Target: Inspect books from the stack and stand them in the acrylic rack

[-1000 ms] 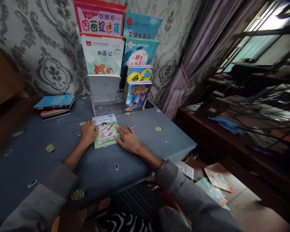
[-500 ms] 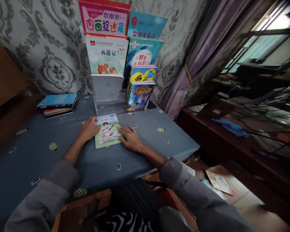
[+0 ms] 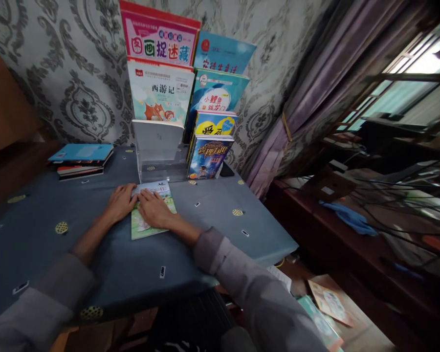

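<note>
A thin book with a green and white illustrated cover (image 3: 146, 232) lies flat on the blue tablecloth (image 3: 201, 244). My right hand (image 3: 154, 209) rests palm down across its cover, fingers laid out and covering much of the picture. At the book's left edge lies my left hand (image 3: 120, 203), its fingers stretched toward the upper left corner and the thumb at the cover. Just behind the book stands a clear display rack (image 3: 161, 173) holding several upright children's books, among them a white one (image 3: 161, 93) and a dark blue one (image 3: 209, 159).
A small stack of books (image 3: 81, 152) lies at the table's back left. A dark flat object (image 3: 226, 170) is beside the rack. More books (image 3: 332, 299) lie below the table's right side. A purple curtain (image 3: 297, 122) hangs at the right.
My right hand has moved left from the book's right edge onto its cover. My left hand stays at the left edge. The view has shifted slightly.
</note>
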Tool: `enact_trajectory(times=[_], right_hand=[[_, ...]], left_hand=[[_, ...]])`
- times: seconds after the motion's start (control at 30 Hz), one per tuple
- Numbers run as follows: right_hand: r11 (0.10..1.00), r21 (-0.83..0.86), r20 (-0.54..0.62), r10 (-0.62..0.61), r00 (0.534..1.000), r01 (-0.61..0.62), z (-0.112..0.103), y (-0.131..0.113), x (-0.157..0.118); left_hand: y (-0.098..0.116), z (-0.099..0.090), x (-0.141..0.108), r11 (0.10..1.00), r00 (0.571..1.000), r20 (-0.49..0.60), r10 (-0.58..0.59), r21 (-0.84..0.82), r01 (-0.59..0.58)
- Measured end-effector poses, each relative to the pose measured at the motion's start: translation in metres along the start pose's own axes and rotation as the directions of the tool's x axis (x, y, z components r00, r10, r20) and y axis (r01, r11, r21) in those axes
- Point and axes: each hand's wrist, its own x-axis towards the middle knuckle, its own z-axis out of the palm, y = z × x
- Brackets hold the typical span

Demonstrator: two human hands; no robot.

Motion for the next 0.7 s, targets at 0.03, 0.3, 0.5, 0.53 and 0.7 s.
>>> enact_trajectory(times=[0.03,0.3,0.5,0.53,0.7], right_hand=[[1.000,-0.001,-0.010,0.011,1.000,-0.011,0.000,0.002,0.007],[0.988,0.005,-0.049,0.157,0.986,-0.157,-0.013,0.066,-0.005],[0.988,0.020,-0.035,0.151,0.988,-0.150,-0.015,0.075,-0.033],[0.989,0.017,-0.027,0.145,0.989,-0.145,-0.015,0.072,-0.038],[0.995,-0.013,0.007,0.102,0.995,-0.101,-0.014,0.053,-0.071]], left_hand=[[0.000,0.001,-0.001,1.000,1.000,-0.004,-0.002,0.005,0.002],[0.003,0.001,-0.003,0.999,1.000,0.002,-0.031,0.026,0.031],[0.006,0.006,-0.006,0.997,0.997,0.030,-0.073,0.043,0.072],[0.006,0.008,-0.007,0.995,0.996,0.031,-0.085,0.049,0.084],[0.016,0.018,-0.016,0.984,0.987,0.015,-0.163,0.070,0.161]])
